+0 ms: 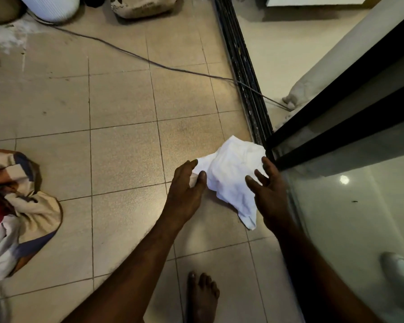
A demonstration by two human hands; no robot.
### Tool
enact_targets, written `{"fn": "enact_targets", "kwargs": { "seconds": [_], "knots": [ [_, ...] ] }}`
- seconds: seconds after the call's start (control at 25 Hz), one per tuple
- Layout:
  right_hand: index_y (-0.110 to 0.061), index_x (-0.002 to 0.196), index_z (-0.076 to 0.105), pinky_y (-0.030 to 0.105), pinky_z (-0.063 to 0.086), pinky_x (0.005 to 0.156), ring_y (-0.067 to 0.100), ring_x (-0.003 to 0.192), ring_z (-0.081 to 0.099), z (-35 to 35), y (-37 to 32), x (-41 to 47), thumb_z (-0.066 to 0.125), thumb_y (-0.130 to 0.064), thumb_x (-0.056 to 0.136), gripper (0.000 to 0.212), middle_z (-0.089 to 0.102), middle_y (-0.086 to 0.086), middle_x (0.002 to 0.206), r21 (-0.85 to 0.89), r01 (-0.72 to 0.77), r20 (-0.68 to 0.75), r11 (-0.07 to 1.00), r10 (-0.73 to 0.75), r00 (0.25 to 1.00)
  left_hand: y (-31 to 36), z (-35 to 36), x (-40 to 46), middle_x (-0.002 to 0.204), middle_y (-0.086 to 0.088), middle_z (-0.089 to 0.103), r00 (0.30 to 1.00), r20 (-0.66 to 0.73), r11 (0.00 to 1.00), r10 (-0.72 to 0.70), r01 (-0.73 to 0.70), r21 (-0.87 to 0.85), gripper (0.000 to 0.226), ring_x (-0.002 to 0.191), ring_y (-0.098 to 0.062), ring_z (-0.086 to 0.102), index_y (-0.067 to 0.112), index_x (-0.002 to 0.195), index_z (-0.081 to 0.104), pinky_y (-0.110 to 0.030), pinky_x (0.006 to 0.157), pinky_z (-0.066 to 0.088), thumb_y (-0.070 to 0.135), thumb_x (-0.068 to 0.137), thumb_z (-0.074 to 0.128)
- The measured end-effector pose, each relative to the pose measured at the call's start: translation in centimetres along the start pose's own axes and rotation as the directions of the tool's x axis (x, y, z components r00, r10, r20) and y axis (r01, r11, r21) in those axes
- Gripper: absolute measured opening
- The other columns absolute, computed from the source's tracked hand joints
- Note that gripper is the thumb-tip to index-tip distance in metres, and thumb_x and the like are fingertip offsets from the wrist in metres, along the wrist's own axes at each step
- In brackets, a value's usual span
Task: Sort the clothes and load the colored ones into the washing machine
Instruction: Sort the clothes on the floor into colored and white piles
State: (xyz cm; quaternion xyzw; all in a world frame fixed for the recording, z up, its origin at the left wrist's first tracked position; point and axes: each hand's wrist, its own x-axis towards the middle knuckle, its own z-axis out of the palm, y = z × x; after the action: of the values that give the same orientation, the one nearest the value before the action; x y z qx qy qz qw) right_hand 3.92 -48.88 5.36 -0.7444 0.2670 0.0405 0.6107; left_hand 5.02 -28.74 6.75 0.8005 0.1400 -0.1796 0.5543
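The step in hand looks like setting a white garment (233,176) aside as part of the sorting, and to do it well the piece should end up plainly apart from the coloured clothes, so that nothing white is scooped up later for the washing machine. The left hand (187,185) pinches the near left corner of the white cloth, thumb on top and fingers curled under the edge, so it is closed on the fabric rather than lying flat. The right hand (269,194) is spread, fingers apart and a little bent, palm turned toward the cloth; it sits at the cloth's right edge, and I cannot tell whether the fingertips touch the fabric or hang just clear of it. The garment lies crumpled between the two hands on the tiled floor (126,148), its far side just beside the dark sliding-door track (250,89). A sensible finish would be to let go of the corner only when the cloth rests fully on the floor. Well off to the left of the left hand lies a heap of coloured clothes (16,213), red, cream and blue, which by my reading is the lot meant for the machine; no washing machine can be made out for certain.
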Motion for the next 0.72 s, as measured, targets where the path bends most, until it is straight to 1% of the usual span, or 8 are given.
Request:
{"fn": "enact_targets", "kwargs": {
  "seconds": [0.08,0.2,0.32,0.36,0.4,0.48,0.6,0.72],
  "knots": [
    [-0.017,0.153,0.037,0.021,0.052,0.091,0.011,0.122,0.054,0.6,-2.7,-1.3,0.068,-0.002,0.092,0.069,0.05,-0.02,0.132,0.003,-0.006,0.002,1.0,0.006,1.0,1.5,-1.5,-0.8,0.152,0.006,0.042,0.999,-0.032,1.0,-0.002,0.002,-0.01,0.046,0.127,-0.001,0.038,0.024,0.147,0.044,-0.029,0.115,0.033,0.031,0.103,0.05],
    [-0.013,0.153,0.035,0.019,0.045,0.089,0.012,0.12,0.051,0.8,-7.0,-3.4,0.066,-0.001,0.093,0.068,0.045,-0.006,0.138,-0.027,-0.028,0.043,0.999,0.029,0.999,4.1,-3.9,-2.5,0.152,0.007,0.042,0.998,-0.059,1.0,-0.015,0.015,0.0,0.045,0.124,0.002,0.036,0.026,0.147,0.044,-0.022,0.107,0.03,0.033,0.103,0.049],
    [-0.013,0.15,0.039,0.005,0.047,0.076,0.0,0.107,0.056,0.9,-12.3,-6.2,0.063,-0.004,0.096,0.06,0.049,0.0,0.136,-0.059,-0.031,0.117,0.998,0.038,0.992,7.6,-7.2,-5.0,0.153,0.008,0.042,0.994,-0.105,0.999,-0.037,0.035,-0.02,0.045,0.124,0.002,0.036,0.029,0.148,0.043,-0.021,0.101,0.029,0.036,0.103,0.048],
    [-0.014,0.151,0.039,0.01,0.05,0.084,0.004,0.112,0.057,1.0,-14.2,-7.3,0.063,-0.009,0.097,0.059,0.05,0.002,0.14,-0.087,-0.022,0.137,0.996,0.034,0.99,8.9,-8.4,-6.1,0.153,0.008,0.042,0.992,-0.121,0.999,-0.038,0.035,-0.028,0.045,0.125,0.002,0.036,0.03,0.148,0.043,-0.022,0.101,0.03,0.037,0.103,0.047],
    [-0.015,0.151,0.04,0.021,0.05,0.098,0.012,0.121,0.057,1.1,-16.2,-8.4,0.063,-0.014,0.098,0.058,0.05,0.004,0.145,-0.119,-0.007,0.154,0.993,0.025,0.988,10.2,-9.7,-7.2,0.153,0.009,0.043,0.99,-0.139,0.999,-0.036,0.032,-0.036,0.045,0.126,0.002,0.037,0.031,0.148,0.043,-0.023,0.102,0.03,0.038,0.103,0.047],
    [-0.018,0.151,0.043,0.042,0.042,0.114,0.021,0.134,0.052,1.7,-19.9,-10.6,0.064,-0.021,0.098,0.057,0.053,0.005,0.147,-0.157,0.029,0.183,0.987,0.0,0.983,12.8,-12.1,-9.8,0.152,0.008,0.045,0.985,-0.17,0.998,-0.031,0.022,-0.056,0.045,0.13,0.0,0.039,0.031,0.147,0.043,-0.025,0.106,0.032,0.039,0.103,0.046],
    [-0.023,0.147,0.048,0.042,0.04,0.114,0.021,0.134,0.05,2.6,-25.5,-14.5,0.066,-0.026,0.095,0.055,0.065,0.0,0.129,-0.19,0.091,0.236,0.978,-0.045,0.971,16.3,-15.8,-14.3,0.152,0.007,0.047,0.977,-0.211,0.998,-0.01,-0.002,-0.057,0.045,0.138,-0.006,0.04,0.03,0.147,0.044,-0.027,0.111,0.033,0.039,0.103,0.046],
    [-0.025,0.148,0.047,0.04,0.04,0.114,0.02,0.139,0.046,3.4,-30.9,-19.6,0.07,-0.032,0.092,0.06,0.052,-0.001,0.15,-0.233,0.209,0.308,0.95,-0.132,0.942,19.6,-19.7,-19.6,0.152,0.008,0.045,0.964,-0.261,0.998,0.043,-0.054,-0.037,0.045,0.133,-0.002,0.039,0.03,0.147,0.044,-0.024,0.106,0.031,0.04,0.104,0.044]
  ]
}}
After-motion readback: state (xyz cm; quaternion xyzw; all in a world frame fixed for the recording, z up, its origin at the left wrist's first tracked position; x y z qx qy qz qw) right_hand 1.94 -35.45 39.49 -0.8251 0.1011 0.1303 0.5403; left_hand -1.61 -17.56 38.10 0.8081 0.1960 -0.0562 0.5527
